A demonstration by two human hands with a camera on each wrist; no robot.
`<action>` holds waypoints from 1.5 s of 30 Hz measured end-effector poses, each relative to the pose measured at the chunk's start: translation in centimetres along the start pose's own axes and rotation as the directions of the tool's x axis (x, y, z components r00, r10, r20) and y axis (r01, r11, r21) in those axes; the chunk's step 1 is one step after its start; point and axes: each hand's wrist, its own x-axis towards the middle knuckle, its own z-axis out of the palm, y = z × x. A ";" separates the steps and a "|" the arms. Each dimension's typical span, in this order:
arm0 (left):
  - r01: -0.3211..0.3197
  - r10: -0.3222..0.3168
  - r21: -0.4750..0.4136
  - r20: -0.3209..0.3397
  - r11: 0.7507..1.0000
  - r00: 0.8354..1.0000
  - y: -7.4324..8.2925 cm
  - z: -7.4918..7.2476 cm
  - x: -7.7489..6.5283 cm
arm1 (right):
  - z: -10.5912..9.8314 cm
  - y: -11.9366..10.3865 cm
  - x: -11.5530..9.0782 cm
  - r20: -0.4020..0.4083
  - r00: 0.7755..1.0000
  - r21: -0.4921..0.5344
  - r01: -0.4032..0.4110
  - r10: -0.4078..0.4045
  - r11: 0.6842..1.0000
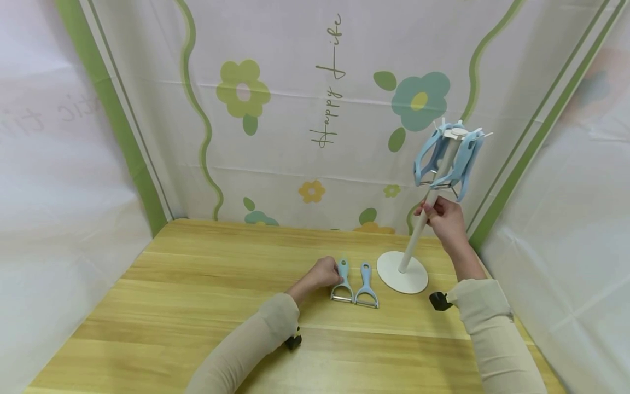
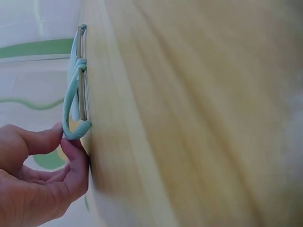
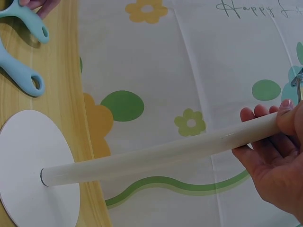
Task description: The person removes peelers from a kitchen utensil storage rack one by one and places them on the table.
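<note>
My left hand (image 1: 325, 271) pinches the edge of a mint-green peeler (image 1: 343, 268) between thumb and fingers. This peeler lies on the wooden table with its blade toward me; in the left wrist view, its curved frame (image 2: 69, 106) stands right at the fingertips. Close to its right lies a light blue peeler (image 1: 366, 277), handle pointing away. My right hand (image 1: 449, 220) grips the white pole (image 1: 415, 241) of a stand below its top. Several blue peelers (image 1: 461, 161) hang from the prongs up there. The pole rises from a round white base (image 1: 390, 271).
The wooden table (image 1: 236, 262) ends at a printed curtain (image 1: 290, 148) at the back. White sheets also hang at left and right, the right one close to my right arm. Small black devices (image 1: 439, 301) sit at both wrists.
</note>
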 end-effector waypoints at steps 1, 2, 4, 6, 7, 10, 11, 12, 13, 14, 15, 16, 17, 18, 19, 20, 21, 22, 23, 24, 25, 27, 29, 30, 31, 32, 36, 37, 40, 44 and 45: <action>0.006 -0.006 0.009 -0.004 1.000 1.000 0.0 0.1 0.0 | 0.0 0.0 0.0 0.000 1.000 0.000 0.001 -0.001 1.000; 0.013 -0.013 0.016 -0.006 1.000 1.000 0.0 0.1 0.1 | 0.0 0.1 0.0 0.000 1.000 0.000 0.001 -0.001 1.000; 0.024 -0.024 0.028 -0.009 0.999 1.000 0.1 0.2 0.1 | 0.0 0.1 0.0 0.002 1.000 -0.002 -0.002 0.002 1.000; 0.032 -0.032 0.029 -0.014 0.999 0.999 0.1 0.2 0.0 | 0.0 0.1 0.0 0.006 1.000 -0.003 -0.004 0.004 1.000; 0.035 -0.035 0.029 -0.015 0.999 0.999 0.2 0.2 0.0 | 0.0 0.1 0.0 0.008 1.000 -0.003 -0.006 0.006 1.000; 0.042 -0.042 0.037 -0.012 0.998 0.999 0.2 0.2 0.0 | 0.0 0.1 0.0 0.012 1.000 -0.005 -0.005 0.005 1.000; 0.045 -0.044 0.042 -0.015 0.998 0.999 0.2 0.2 0.0 | -0.1 0.2 0.0 0.012 1.000 -0.002 -0.004 0.004 1.000; 0.049 -0.049 0.042 -0.012 0.998 0.999 0.2 0.2 0.1 | -0.1 0.2 0.1 0.013 1.000 -0.001 -0.002 0.002 1.000; 0.052 -0.052 0.040 -0.009 0.998 0.999 0.2 0.2 0.1 | -0.1 0.2 0.1 0.012 1.000 0.001 -0.001 0.001 1.000; 0.054 -0.054 0.037 -0.004 0.998 0.999 0.3 0.2 0.1 | -0.1 0.2 0.1 0.011 1.000 0.003 0.000 0.000 1.000; 0.057 -0.057 0.038 0.001 0.998 0.998 0.3 0.1 0.1 | -0.1 0.2 0.1 0.010 1.000 0.005 0.000 0.000 1.000; 0.062 -0.062 0.033 0.006 0.998 0.998 0.3 0.0 0.1 | -0.1 0.2 0.1 0.008 1.000 0.002 0.001 -0.001 1.000; 0.067 -0.067 0.024 0.008 0.997 0.998 0.3 -0.1 0.0 | -0.1 0.1 0.1 0.008 1.000 -0.003 0.001 -0.001 1.000; 0.077 -0.077 0.004 0.013 0.997 0.997 0.3 -0.2 0.0 | 0.0 0.1 0.1 0.007 1.000 -0.014 0.001 -0.001 1.000; 0.083 -0.083 -0.011 0.012 0.996 0.996 0.3 -0.3 -0.1 | 0.0 0.0 0.1 0.006 1.000 -0.024 0.000 0.000 1.000; 0.088 -0.088 -0.019 0.009 0.996 0.996 0.3 -0.4 -0.1 | 0.0 0.0 0.1 0.006 1.000 -0.033 -0.002 0.003 0.999; 0.094 -0.094 -0.033 0.006 0.995 0.996 0.3 -0.5 -0.1 | 0.1 -0.1 0.0 0.006 1.000 -0.041 -0.004 0.005 0.999; 0.099 -0.099 -0.053 0.000 0.994 0.995 0.2 -0.6 -0.2 | 0.1 -0.2 0.0 0.008 1.000 -0.049 -0.007 0.008 0.999; 0.102 -0.103 -0.072 -0.006 0.992 0.995 0.2 -0.8 -0.2 | 0.1 -0.2 0.0 0.008 1.000 -0.058 -0.011 0.012 0.998; 0.105 -0.106 -0.080 -0.008 0.991 0.994 0.2 -0.9 -0.2 | 0.2 -0.3 0.0 0.006 1.000 -0.062 -0.015 0.015 0.998; 0.102 -0.103 -0.077 -0.014 0.992 0.995 0.2 -1.0 -0.2 | 0.2 -0.3 0.0 0.003 1.000 -0.065 -0.019 0.019 0.998; 0.097 -0.098 -0.072 -0.019 0.993 0.995 0.1 -1.1 -0.3 | 0.2 -0.3 0.0 -0.004 1.000 -0.076 -0.023 0.023 0.997; 0.090 -0.092 -0.059 -0.025 0.994 0.995 0.1 -1.3 -0.3 | 0.3 -0.3 0.1 -0.016 1.000 -0.095 -0.023 0.021 0.995; 0.086 -0.088 -0.053 -0.028 0.995 0.996 0.1 -1.3 -0.3 | 0.4 -0.3 0.1 -0.023 1.000 -0.104 -0.022 0.019 0.994; 0.082 -0.084 -0.054 -0.029 0.995 0.996 0.1 -1.4 -0.4 | 0.4 -0.2 0.1 -0.029 0.999 -0.116 -0.023 0.019 0.993; 0.077 -0.079 -0.055 -0.028 0.995 0.996 0.1 -1.4 -0.4 | 0.5 -0.2 0.1 -0.036 0.999 -0.125 -0.024 0.020 0.992; 0.058 -0.059 -0.083 -0.014 0.995 0.998 0.0 -1.5 -0.5 | 0.6 -0.1 0.1 -0.047 0.998 -0.140 -0.046 0.040 0.989; 0.053 -0.054 -0.090 -0.010 0.995 0.998 0.0 -1.5 -0.5 | 0.6 -0.1 0.0 -0.048 0.998 -0.139 -0.052 0.046 0.989; 0.047 -0.048 -0.108 -0.001 0.993 0.999 0.0 -1.6 -0.6 | 0.7 -0.1 0.0 -0.046 0.997 -0.135 -0.060 0.054 0.989; 0.040 -0.041 -0.131 -0.005 0.991 0.999 0.2 -1.9 -0.7 | 0.7 -0.2 0.1 -0.041 0.999 -0.145 -0.038 0.032 0.989; 0.035 -0.036 -0.135 -0.008 0.990 0.999 0.2 -2.0 -0.7 | 0.7 -0.2 0.1 -0.034 0.999 -0.144 -0.034 0.029 0.989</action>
